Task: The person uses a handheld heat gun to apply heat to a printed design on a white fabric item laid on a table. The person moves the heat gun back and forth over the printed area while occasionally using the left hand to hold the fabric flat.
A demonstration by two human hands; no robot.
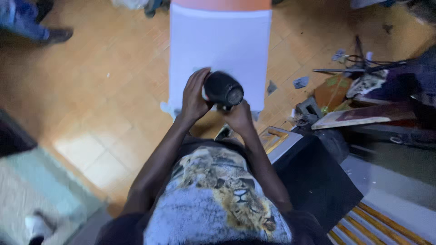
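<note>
A black, rounded power tool (222, 90), blurred so that its exact kind cannot be told, is held at chest height over the lower edge of a white board (220, 50). It is gripped from both sides: the left hand (194, 97) is wrapped against its left flank with fingers raised along the casing, and the right hand (239, 117) is closed around the part beneath it, so both grips are held tight on the tool.

One white board is seen, laid flat on the wooden floor (100, 81), with an orange strip (222, 4) along its far edge. No obstruction is seen between the tool and the board.

To the right, a heap of clutter is seen: a few grey scraps (300, 82) on the floor, a brown cardboard piece (331, 90), one long flat panel (363, 115) and black cables (368, 61). Nearer, a black sheet (313, 177) is spread beside several yellow wooden slats (381, 222).

At upper left, another person's shoe (56, 34) and blue trouser leg (20, 20) are visible, well apart from the hands. A pale green mat (41, 186) is laid at lower left.
</note>
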